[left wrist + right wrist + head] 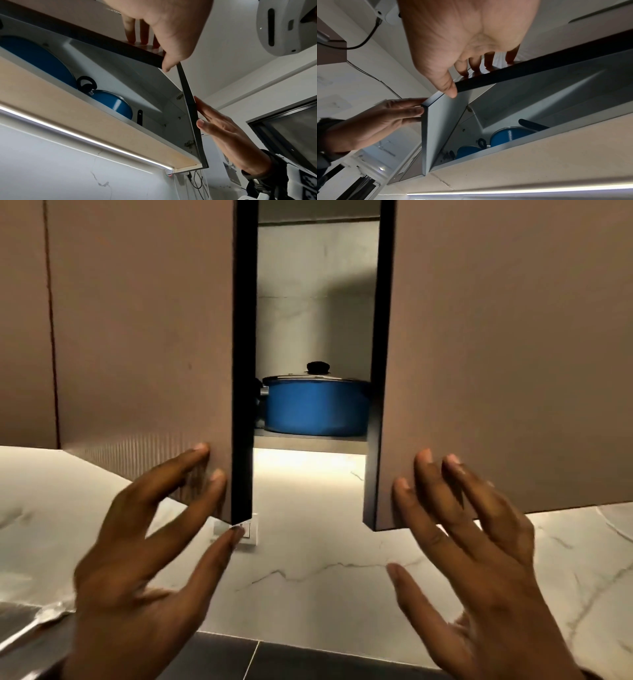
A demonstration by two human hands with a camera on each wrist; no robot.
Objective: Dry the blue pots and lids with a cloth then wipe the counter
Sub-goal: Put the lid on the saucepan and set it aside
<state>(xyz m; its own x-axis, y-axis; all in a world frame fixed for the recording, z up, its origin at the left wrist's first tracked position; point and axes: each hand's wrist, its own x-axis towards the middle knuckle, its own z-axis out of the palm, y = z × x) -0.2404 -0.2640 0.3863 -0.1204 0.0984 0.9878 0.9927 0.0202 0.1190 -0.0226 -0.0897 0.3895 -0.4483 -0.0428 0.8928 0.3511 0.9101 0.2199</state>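
A: Both hands flat on the cabinet doors, fingers spread and straight. left hand [144, 546] on the left door [144, 337], right hand [476, 546] on the right door [507, 337]. Nothing gripped.

B: Pots?

A: Lidded blue pot [317, 409] on the shelf [308, 444] behind the gap. Wrist views show probably two more; edges blurred.

B: Risk?

A: Doors only ajar. If a door swings onto a pot handle [85, 84], it could shove the pot.

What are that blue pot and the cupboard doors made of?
The blue pot looks like glossy enamelled or painted metal, judging by its sheen. The cupboard doors seem matte brown laminated board with dark edges; the core is not visible.
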